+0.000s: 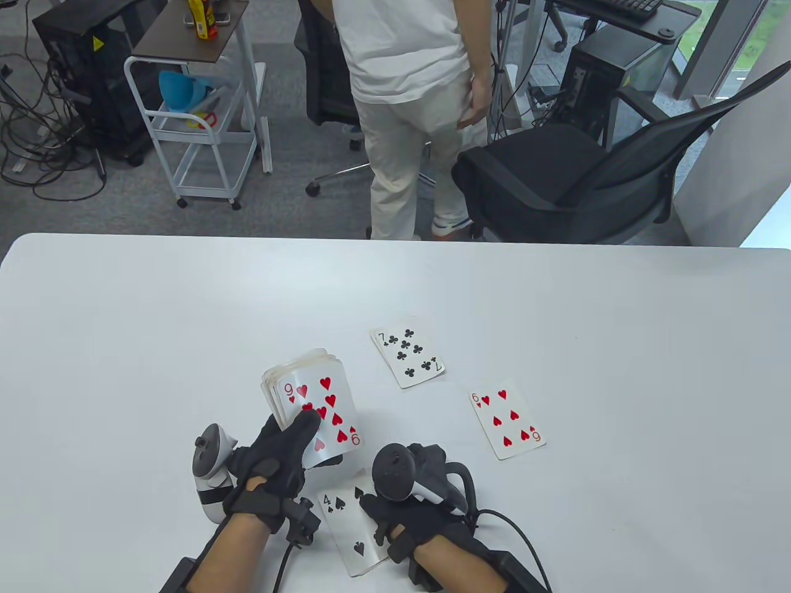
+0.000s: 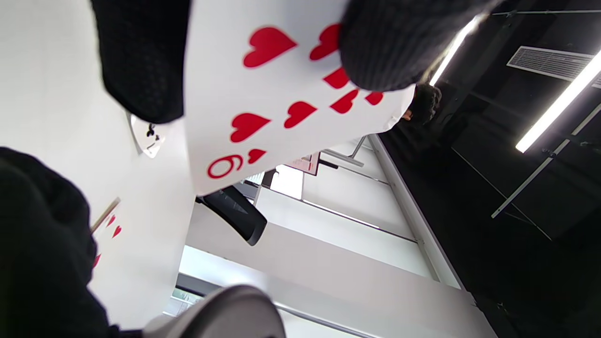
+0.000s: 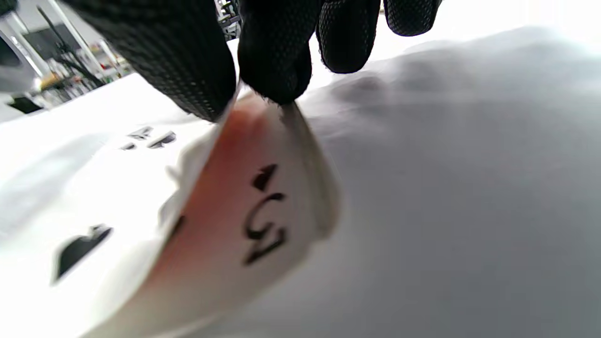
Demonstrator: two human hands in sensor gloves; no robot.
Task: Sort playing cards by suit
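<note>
My left hand (image 1: 290, 441) grips a deck of cards (image 1: 312, 401) face up, thumb across the top card, the 9 of hearts (image 2: 263, 108). My right hand (image 1: 389, 516) sits low on the table over the right side of the 4 of spades (image 1: 343, 525). In the right wrist view its thumb and finger (image 3: 277, 70) pinch the bent-up edge of a black card marked 5 (image 3: 253, 220), beside a flat card with spade pips (image 3: 80, 244). The 7 of clubs (image 1: 408, 357) and the 6 of hearts (image 1: 507, 419) lie face up further out.
The white table (image 1: 556, 309) stretches wide around the cards. Beyond its far edge stand a person in white clothes (image 1: 408, 111), a black office chair (image 1: 556, 173) and a white trolley (image 1: 198, 123).
</note>
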